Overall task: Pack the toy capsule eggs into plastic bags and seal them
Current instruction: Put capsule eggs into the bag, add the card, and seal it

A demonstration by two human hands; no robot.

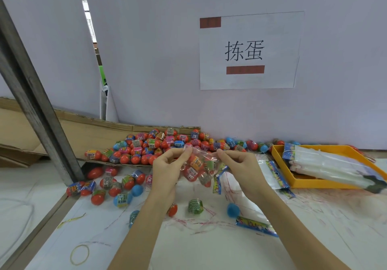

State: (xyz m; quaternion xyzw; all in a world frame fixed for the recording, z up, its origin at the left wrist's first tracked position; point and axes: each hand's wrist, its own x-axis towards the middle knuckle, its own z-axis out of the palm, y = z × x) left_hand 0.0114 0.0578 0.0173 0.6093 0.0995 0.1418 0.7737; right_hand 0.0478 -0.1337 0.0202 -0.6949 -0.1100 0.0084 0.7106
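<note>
Both hands are holding a clear bag (196,170) of eggs in the air above the surface (314,217): the left hand (167,166) and the right hand (238,165) are each pinching its top edge. If one grip is slipping, the mouth may be opening and eggs may be falling among the loose eggs (117,186) below. The wall sign (249,51) is reading 拣蛋; the egg labels are too small to read.

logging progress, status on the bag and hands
Left hand and right hand pinch the bag top. Eggs inside. Nothing in the way.
</note>
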